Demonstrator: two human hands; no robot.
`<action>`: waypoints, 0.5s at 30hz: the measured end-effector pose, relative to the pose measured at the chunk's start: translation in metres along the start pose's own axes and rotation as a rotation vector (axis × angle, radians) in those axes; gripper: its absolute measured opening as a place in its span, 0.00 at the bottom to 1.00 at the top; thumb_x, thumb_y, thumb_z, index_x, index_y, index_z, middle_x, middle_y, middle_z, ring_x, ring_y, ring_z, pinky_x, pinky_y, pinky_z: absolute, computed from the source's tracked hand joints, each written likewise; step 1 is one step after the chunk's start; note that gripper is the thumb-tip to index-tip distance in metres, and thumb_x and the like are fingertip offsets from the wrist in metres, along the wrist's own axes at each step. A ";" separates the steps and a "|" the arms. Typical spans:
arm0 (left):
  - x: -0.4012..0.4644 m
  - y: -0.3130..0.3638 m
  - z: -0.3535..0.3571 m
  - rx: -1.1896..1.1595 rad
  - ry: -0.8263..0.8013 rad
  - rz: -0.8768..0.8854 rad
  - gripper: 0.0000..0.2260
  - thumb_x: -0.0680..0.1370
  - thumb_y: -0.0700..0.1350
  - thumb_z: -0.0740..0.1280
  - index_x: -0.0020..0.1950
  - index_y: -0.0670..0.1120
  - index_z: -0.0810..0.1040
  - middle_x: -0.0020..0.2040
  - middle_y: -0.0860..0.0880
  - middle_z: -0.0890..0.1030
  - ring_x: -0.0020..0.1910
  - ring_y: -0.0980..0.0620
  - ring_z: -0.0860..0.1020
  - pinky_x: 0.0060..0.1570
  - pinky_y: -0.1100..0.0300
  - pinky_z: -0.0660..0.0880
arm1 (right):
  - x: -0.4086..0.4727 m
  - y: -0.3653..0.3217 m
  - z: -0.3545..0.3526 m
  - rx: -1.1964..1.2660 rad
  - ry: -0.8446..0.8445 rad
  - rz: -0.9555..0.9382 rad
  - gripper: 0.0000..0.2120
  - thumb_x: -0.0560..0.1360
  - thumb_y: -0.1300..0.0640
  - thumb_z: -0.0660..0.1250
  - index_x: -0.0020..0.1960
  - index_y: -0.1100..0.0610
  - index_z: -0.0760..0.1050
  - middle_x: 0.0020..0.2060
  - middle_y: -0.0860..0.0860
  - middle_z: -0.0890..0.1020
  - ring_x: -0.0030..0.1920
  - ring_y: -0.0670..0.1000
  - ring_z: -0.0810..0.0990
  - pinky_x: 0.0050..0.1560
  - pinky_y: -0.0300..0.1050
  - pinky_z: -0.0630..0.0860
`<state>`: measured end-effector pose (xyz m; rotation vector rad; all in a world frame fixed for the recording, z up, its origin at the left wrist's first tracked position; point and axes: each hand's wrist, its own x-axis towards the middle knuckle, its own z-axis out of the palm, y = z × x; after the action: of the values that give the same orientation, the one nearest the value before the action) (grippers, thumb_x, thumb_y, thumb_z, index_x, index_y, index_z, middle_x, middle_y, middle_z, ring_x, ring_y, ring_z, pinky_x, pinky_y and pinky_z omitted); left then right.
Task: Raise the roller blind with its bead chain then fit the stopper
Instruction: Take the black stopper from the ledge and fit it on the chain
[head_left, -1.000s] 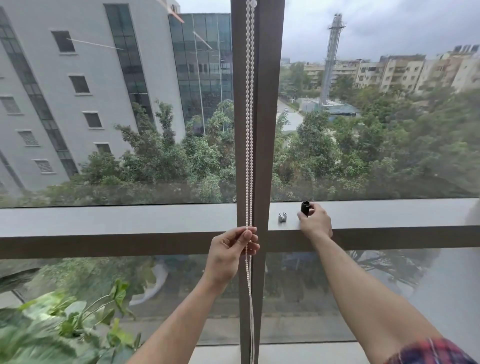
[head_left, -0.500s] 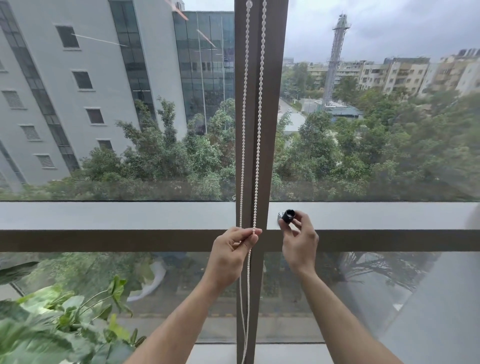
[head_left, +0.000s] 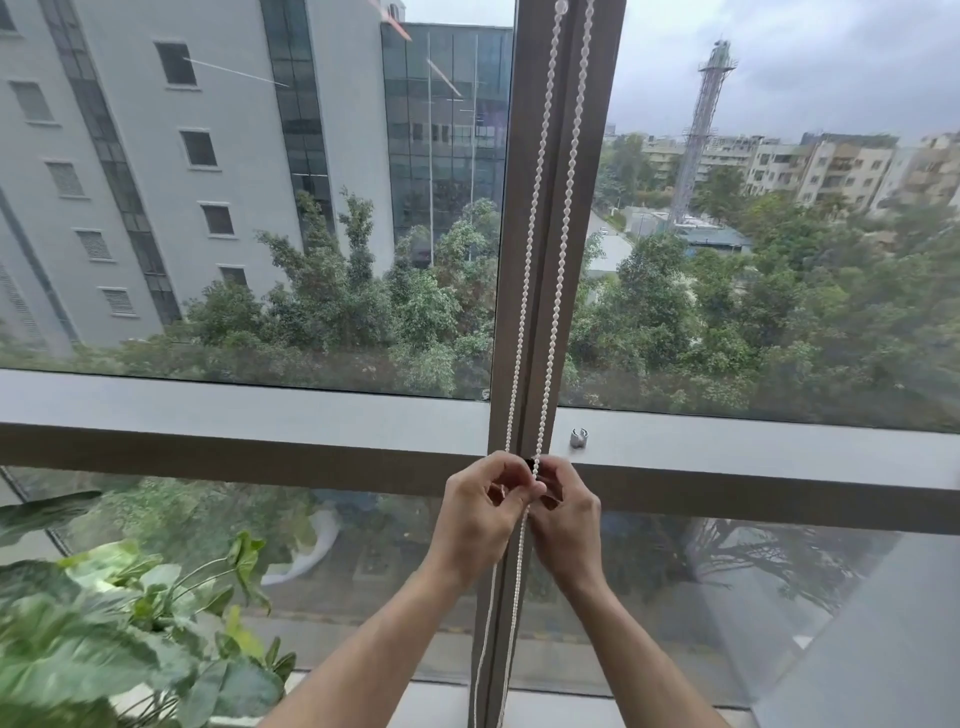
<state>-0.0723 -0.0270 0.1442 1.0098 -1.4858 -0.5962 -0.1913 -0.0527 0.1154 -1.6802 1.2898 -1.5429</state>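
A white bead chain (head_left: 550, 260) hangs in two strands down the brown vertical window post (head_left: 597, 208). My left hand (head_left: 480, 512) pinches the chain at the level of the horizontal frame bar. My right hand (head_left: 563, 512) is pressed against it from the right and holds a small black stopper (head_left: 533, 466) against the right strand; only the stopper's top shows between my fingertips. Below my hands the chain falls slack toward the floor. The blind itself is out of view above.
A small silver clip (head_left: 577, 438) lies on the grey window ledge (head_left: 779, 441) just right of the post. A leafy potted plant (head_left: 119, 623) fills the lower left. Glass panes lie above and below the horizontal bar.
My right hand lifted the black stopper off the ledge and carried it left to the chain, meeting my left hand. The chain's two strands have spread apart.
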 end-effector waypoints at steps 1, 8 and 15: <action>0.000 0.001 -0.001 0.039 0.012 0.030 0.07 0.73 0.39 0.75 0.43 0.50 0.80 0.39 0.52 0.83 0.35 0.52 0.79 0.39 0.56 0.78 | 0.000 0.000 0.000 0.018 -0.014 0.001 0.19 0.72 0.67 0.71 0.47 0.41 0.77 0.42 0.45 0.86 0.44 0.42 0.85 0.46 0.35 0.79; -0.006 0.005 -0.003 0.112 0.073 0.099 0.09 0.73 0.39 0.75 0.44 0.52 0.79 0.40 0.53 0.82 0.38 0.53 0.80 0.41 0.60 0.78 | -0.006 -0.004 -0.002 0.078 -0.025 0.003 0.19 0.72 0.66 0.70 0.48 0.42 0.77 0.44 0.38 0.85 0.44 0.40 0.85 0.46 0.30 0.76; -0.004 0.008 -0.006 0.176 0.089 0.145 0.09 0.73 0.38 0.75 0.49 0.50 0.83 0.42 0.52 0.77 0.39 0.57 0.78 0.42 0.69 0.74 | -0.008 -0.014 -0.004 0.096 -0.036 -0.058 0.23 0.73 0.69 0.71 0.48 0.39 0.79 0.42 0.39 0.86 0.43 0.43 0.86 0.46 0.34 0.79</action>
<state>-0.0689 -0.0182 0.1495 1.0386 -1.5368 -0.3172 -0.1899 -0.0384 0.1248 -1.6905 1.1390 -1.5750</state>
